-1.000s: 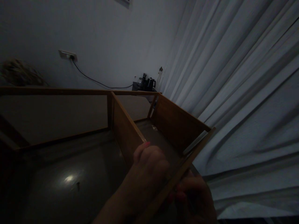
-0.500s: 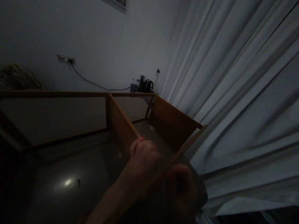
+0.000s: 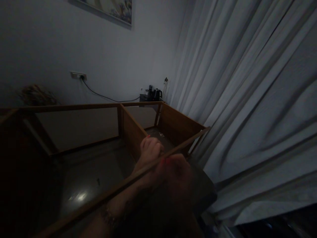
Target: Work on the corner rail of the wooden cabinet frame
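Note:
A wooden cabinet frame [image 3: 74, 107] lies open on the dark floor, split by an upright divider [image 3: 131, 129]. A thin wooden panel [image 3: 188, 138] crosses the view edge-on, from the frame's right corner down to the lower left. My left hand [image 3: 150, 148] is behind the panel with its fingers curled, resting at the near end of the divider and against the panel. My right hand [image 3: 177, 173] is on the near side, closed on the panel's edge. The dim light hides the fingertips' exact hold.
Grey curtains [image 3: 247, 99] hang close on the right, touching the frame's corner. A kettle set [image 3: 153, 94] stands on a small table at the far wall. A cable [image 3: 104, 96] runs from a wall socket [image 3: 78, 76]. A picture [image 3: 111, 8] hangs above.
The panel has swung from a steep tilt to lie edge-on across the frame. Both hands moved up and left with it. The view has tilted upward, bringing the picture into sight.

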{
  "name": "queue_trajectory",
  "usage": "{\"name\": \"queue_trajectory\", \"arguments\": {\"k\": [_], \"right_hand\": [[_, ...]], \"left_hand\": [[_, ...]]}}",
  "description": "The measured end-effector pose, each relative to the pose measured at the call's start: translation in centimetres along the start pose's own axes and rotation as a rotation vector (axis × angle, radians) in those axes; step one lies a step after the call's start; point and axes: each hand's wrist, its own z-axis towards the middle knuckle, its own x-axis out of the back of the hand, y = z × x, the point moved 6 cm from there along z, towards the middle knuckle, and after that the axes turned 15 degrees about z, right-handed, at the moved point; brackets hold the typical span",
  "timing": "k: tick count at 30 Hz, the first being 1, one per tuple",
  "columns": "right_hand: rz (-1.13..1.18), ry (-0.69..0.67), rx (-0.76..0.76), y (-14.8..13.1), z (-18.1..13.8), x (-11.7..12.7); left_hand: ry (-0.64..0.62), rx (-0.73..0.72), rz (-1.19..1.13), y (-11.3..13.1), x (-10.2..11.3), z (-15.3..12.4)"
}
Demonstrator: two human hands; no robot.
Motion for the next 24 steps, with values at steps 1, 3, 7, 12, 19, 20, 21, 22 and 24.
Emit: {"name": "queue_trajectory", "arguments": {"k": [1, 3, 7, 12, 19, 20, 21, 22, 24], "right_hand": [[0.042, 0.000, -0.054, 0.1, 0.1, -0.1], [0.107, 0.000, -0.137, 0.3, 0.1, -0.3], [0.154, 0.007, -0.174, 0.1, 0.3, -0.4], [0.007, 0.061, -0.082, -0.4, 0.3, 0.0], [-0.152, 0.049, 0.115, -1.8, 0.2, -0.1], [-0.165, 0.044, 0.137, -1.9, 0.2, -0.1], [-0.180, 0.038, 0.154, -2.0, 0.2, -0.1], [-0.195, 0.026, 0.168, -2.0, 0.2, 0.0], [-0.226, -0.005, 0.189, -1.9, 0.1, 0.1]], "left_hand": [[0.012, 0.019, -0.012, 0.3, 0.3, 0.1], [0.026, 0.048, -0.037, 0.7, 0.7, 0.2], [0.020, 0.048, -0.044, 0.9, 0.8, 0.2], [-0.001, 0.041, -0.026, 0.8, 0.8, 0.2], [-0.018, 0.050, -0.049, 1.0, 1.1, 0.3], [-0.020, 0.053, -0.049, 1.0, 1.1, 0.3], [-0.025, 0.054, -0.050, 0.9, 1.0, 0.3], [-0.029, 0.056, -0.051, 0.9, 1.0, 0.3], [-0.024, 0.048, -0.058, 0.9, 0.9, 0.3]]}}
